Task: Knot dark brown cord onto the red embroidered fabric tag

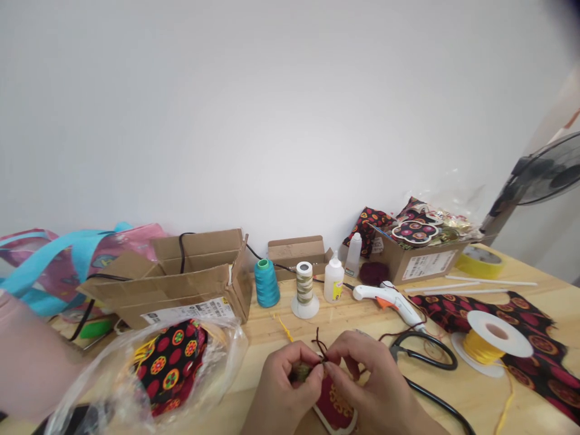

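Observation:
My left hand (290, 383) and my right hand (374, 377) meet low in the middle of the head view, thumbs and fingertips pinched together. Between them they grip a thin dark red cord (319, 344), whose loose ends stick up above the fingers. Just below the pinch hangs a dark red fabric piece (338, 408) with a gold pattern and a cream border, partly covered by my thumbs. Something small and greenish shows inside my left fingers, too hidden to name. Black-handled scissors (428, 350) lie right beside my right hand.
A plastic bag (226, 344) of patterned cloth lies at left, before an open cardboard box (181, 290). Behind my hands stand a teal thread cone (267, 287), another spool (304, 293) and glue bottles (334, 287). A glue gun (396, 302) and yellow cord spool (489, 344) are at right.

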A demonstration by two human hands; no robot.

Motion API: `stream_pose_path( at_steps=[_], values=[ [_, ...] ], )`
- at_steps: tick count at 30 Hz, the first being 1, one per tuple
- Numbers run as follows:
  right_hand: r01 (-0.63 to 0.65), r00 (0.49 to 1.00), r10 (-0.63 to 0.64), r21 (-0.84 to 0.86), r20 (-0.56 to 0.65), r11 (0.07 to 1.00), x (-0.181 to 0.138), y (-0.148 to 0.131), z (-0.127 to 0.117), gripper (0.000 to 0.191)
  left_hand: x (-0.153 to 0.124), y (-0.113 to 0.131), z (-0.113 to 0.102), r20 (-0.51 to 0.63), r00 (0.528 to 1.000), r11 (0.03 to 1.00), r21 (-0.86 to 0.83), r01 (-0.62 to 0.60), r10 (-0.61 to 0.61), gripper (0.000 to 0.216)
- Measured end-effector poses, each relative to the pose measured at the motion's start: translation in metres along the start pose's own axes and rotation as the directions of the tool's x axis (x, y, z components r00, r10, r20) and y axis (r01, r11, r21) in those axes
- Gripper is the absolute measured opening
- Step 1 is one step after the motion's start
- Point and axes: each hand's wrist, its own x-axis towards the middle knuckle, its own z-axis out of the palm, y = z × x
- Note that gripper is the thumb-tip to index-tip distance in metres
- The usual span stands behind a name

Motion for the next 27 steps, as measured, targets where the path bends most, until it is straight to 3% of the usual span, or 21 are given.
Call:
stream_pose_path(
  at_steps=[8, 11, 15, 20, 22, 24, 27],
  values=[
    [-0.168, 0.986, 0.167, -0.051, -0.027, 0.984, 0.0, 0.005, 0.004, 0.009, -0.005, -0.007, 0.001, 0.055, 0.998, 0.971, -0.233, 0.056, -0.044, 0.02],
    [-0.108, 0.993, 0.102, -0.119, -0.054, 0.987, 0.002, 0.004, 0.004, 0.009, -0.004, -0.007, 0.003, 0.04, 0.997, 0.975, -0.211, 0.076, -0.069, 0.021],
    [0.022, 0.997, -0.04, -0.269, -0.061, 0.963, 0.005, 0.003, 0.004, 0.011, -0.002, -0.005, 0.008, 0.158, 0.987, 0.972, -0.226, 0.068, -0.032, 0.018],
    [0.117, 0.984, -0.159, -0.372, -0.083, 0.921, 0.005, 0.002, 0.002, 0.014, -0.002, -0.005, 0.01, 0.137, 0.99, 0.975, -0.213, 0.066, -0.037, 0.02],
    [0.07, 0.99, -0.102, -0.277, -0.102, 0.958, 0.005, 0.002, 0.002, 0.012, -0.002, -0.005, 0.009, 0.138, 0.99, 0.974, -0.22, 0.056, -0.025, 0.022],
    [-0.083, 0.995, 0.081, -0.041, -0.06, 0.996, 0.005, 0.002, 0.001, 0.008, -0.002, -0.007, 0.007, 0.136, 0.99, 0.971, -0.231, 0.067, -0.036, 0.026],
    [-0.339, 0.941, 0.31, 0.378, 0.138, 0.862, 0.006, 0.002, 0.001, 0.011, -0.001, -0.012, 0.004, 0.144, 0.986, 0.948, -0.292, 0.129, -0.089, 0.03]
  ],
)
